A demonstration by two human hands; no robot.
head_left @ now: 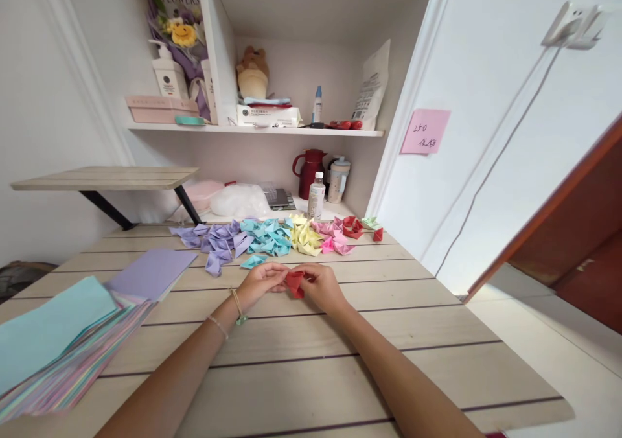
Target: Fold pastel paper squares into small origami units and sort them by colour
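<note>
A small folded piece of red paper [295, 284] is held between both hands, just above the table's slats. My left hand [262, 284] pinches its left side, fingers closed; a bracelet and a cord circle that wrist. On the other side, my right hand [322, 286] grips the same paper between thumb and fingers. Beyond the hands lies a row of folded paper boats: purple ones [218, 240], blue ones [269, 236], yellow ones [306, 236], pink ones [335, 236] and red ones [352, 227]. One blue boat [254, 261] sits closest to my left hand.
Stacks of coloured paper [153, 273] lie at the left of the slatted table [301, 380]. A small raised shelf [107, 177] stands at the back left. Behind the boats are a bottle [316, 197], a dark red jug [310, 173] and a tumbler [339, 180].
</note>
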